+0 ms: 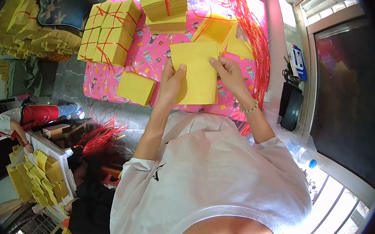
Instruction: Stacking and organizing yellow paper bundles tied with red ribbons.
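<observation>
Between my two hands I hold a stack of yellow paper point(196, 78) over the pink patterned tablecloth point(104, 82). My left hand point(171, 82) grips its left edge, thumb on top. On the other side my right hand point(229, 74) is closed on the right edge near the upper corner, thumb on top as well. A smaller yellow paper stack point(135, 88) lies to the left of my hands. Just beyond them are loose yellow sheets point(216, 29) and a tall stack tied with red string point(164, 5).
Bundles of yellow paper tied in red point(117, 31) stand at the far left of the table. Long red strings point(257, 44) hang along its right side. At left, other people work around a white table point(67, 165) with yellow paper. A plastic bottle point(304, 155) is at lower right.
</observation>
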The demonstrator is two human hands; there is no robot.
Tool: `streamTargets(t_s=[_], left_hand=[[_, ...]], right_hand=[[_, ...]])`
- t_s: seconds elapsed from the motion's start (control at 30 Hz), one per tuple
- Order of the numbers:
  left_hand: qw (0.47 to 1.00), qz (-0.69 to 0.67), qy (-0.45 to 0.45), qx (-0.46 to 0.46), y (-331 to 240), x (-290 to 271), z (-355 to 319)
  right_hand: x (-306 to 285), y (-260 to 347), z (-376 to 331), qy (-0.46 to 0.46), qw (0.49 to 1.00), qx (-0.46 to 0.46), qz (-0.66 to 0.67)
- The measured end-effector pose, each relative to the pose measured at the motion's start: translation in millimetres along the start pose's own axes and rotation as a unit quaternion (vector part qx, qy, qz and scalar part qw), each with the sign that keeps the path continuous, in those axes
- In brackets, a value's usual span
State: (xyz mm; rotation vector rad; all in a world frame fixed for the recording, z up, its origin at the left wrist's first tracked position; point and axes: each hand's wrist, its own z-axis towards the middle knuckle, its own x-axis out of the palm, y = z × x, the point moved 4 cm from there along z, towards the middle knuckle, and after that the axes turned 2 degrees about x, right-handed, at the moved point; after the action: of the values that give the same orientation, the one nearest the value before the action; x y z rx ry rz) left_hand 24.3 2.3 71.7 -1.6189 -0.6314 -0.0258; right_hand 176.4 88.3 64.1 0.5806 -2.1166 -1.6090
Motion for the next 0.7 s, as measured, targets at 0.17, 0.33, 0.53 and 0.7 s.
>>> streamTargets(t_s=[0.17, 0.33, 0.53, 0.7], left_hand=[[1.0, 0.003, -0.002, -0.014, 3, -3, 2], [0.998, -0.032, -0.002, -0.054, 10, -10, 9], [0.996, -0.049, 0.001, -0.08, 17, -16, 15], [0.995, -0.046, -0.014, -0.09, 15, -22, 12]], right_hand=[[5, -1, -2, 0.025, 1.0, 0.012, 0.001], [7, -1, 0, 0.033, 0.999, 0.04, 0.002], [4, -16, 2, 0.051, 0.994, 0.056, -0.074], [15, -1, -7, 0.052, 0.989, 0.102, -0.092]])
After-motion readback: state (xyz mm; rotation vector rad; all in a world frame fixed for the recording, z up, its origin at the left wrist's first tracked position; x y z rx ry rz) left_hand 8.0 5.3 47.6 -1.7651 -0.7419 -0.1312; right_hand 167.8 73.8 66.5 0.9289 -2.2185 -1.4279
